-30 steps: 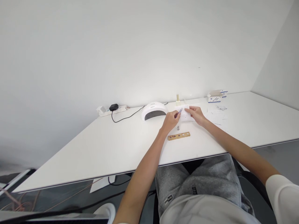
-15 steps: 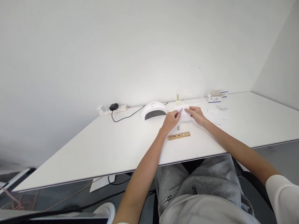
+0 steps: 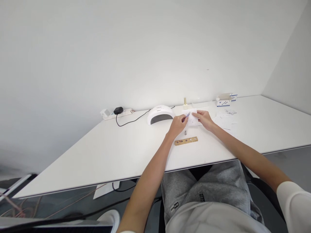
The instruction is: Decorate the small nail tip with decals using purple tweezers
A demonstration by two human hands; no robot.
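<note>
Left hand (image 3: 178, 124) pinches tweezers (image 3: 188, 114) | right hand (image 3: 205, 119) grips sheet (image 3: 193, 121) | strip (image 3: 186, 141) at six o'clock of sheet | lamp (image 3: 159, 111) at nine

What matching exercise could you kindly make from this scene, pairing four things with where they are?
1. Yellowish bar
2. Slim purplish tool
3. Dotted white sheet
4. Black adapter

A. Gripped by the right hand
B. At the white power strip
C. Nearest of the four to the table's front edge
D. Gripped by the left hand

Pairs: 1-C, 2-D, 3-A, 4-B
</note>
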